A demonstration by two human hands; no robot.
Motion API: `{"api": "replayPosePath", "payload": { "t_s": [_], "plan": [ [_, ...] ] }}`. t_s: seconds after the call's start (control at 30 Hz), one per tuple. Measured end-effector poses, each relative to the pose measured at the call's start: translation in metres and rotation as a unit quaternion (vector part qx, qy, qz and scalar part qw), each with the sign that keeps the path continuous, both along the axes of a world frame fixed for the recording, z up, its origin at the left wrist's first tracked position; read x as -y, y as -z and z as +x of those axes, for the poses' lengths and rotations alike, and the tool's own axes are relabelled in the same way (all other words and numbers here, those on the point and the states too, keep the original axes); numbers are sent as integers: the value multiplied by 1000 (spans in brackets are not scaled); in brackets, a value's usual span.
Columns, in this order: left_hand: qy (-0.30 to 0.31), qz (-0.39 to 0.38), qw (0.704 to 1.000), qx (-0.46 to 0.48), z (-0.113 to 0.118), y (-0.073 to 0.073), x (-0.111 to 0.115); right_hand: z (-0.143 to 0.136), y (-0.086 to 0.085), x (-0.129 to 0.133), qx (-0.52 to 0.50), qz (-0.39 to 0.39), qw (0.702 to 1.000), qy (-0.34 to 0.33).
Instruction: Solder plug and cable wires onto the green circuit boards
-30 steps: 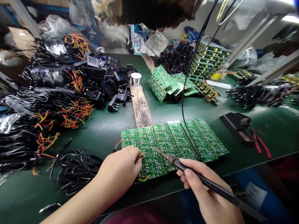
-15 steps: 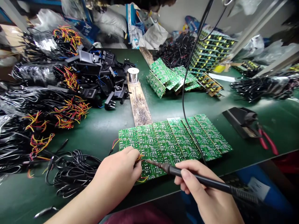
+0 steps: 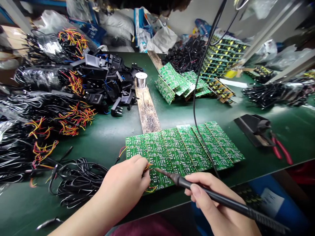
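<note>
My left hand [image 3: 128, 178] is closed over the left part of the green circuit boards [image 3: 172, 147], pinching red and yellow wires [image 3: 148, 166] whose ends stick out past its fingertips. In my right hand [image 3: 211, 200] is a black soldering iron [image 3: 197, 186], gripped like a pen. Its tip points left and lies over the boards, just right of the wire ends; whether it touches a board is hard to tell. Other red and yellow wires show at the boards' left edge and lower left corner.
Black cables [image 3: 76, 183] lie left of my left arm. A solder spool [image 3: 141, 81] stands on a scorched wooden strip [image 3: 149, 114]. Red-handled pliers [image 3: 282, 149] and a black holder [image 3: 253, 129] are at right. The iron's cord [image 3: 195, 95] hangs across the boards.
The soldering iron's tip has shifted slightly right, away from the wire ends, and my right hand has lowered a little. My left hand keeps its pinch on the wires.
</note>
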State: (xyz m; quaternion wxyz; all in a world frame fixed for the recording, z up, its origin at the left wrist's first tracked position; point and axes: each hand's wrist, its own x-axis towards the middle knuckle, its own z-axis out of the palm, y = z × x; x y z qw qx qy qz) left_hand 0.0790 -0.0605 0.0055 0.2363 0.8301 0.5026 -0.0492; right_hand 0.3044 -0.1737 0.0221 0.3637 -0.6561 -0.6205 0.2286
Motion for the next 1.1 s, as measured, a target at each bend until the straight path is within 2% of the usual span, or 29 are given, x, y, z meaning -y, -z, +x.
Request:
{"api": "replayPosePath", "payload": {
  "t_s": [0.13,0.53,0.8,0.97,1.1],
  "plan": [
    [9,-1,1000,3,-1,0,1,6,7,4,-14,0,999,44],
    [-3,-13,1000,1,0,-2,1,-1,8,1,11,9,1000,8],
    [-1,-10,1000,-4,0,-2,1,-2,5,2,3,-5,1000,16],
    [-3,-7,1000,-4,1,-2,1,4,9,4,-22,4,998,53],
    [-1,-7,1000,-5,0,-2,1,7,12,5,-12,8,999,50]
  ]
}}
